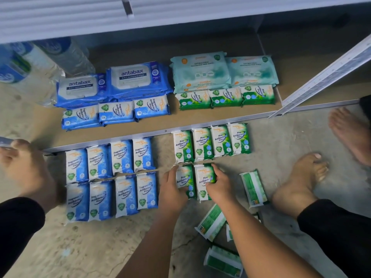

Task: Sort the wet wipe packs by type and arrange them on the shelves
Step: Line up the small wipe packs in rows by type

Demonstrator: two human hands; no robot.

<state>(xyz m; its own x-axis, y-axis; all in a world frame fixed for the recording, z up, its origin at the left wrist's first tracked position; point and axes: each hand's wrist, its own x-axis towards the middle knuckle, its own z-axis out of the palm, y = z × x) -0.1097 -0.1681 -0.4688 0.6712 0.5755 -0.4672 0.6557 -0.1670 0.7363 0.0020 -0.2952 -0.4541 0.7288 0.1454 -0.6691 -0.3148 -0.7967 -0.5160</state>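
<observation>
Two green Pine Antibacterial packs lie side by side on the concrete floor. My left hand [172, 189] grips the left pack [185, 180] and my right hand [219, 184] grips the right pack [204, 180]. Just above them a row of several green Pine packs [211, 142] stands against the shelf edge. To the left, blue Fragrance Free packs [112, 177] lie in two rows. On the bottom shelf [180, 119] sit blue antabax packs [138, 79], teal packs [200, 71], blue small packs [116, 113] and green small packs [225, 97].
Several loose green packs lie face down at the lower right, one pack [254, 188] beside a bare foot [299, 183]. Another foot [26, 167] is at the left, a third foot [351, 131] at the right. Water bottles [40, 65] stand on the shelf's left. A metal upright [325, 77] slants on the right.
</observation>
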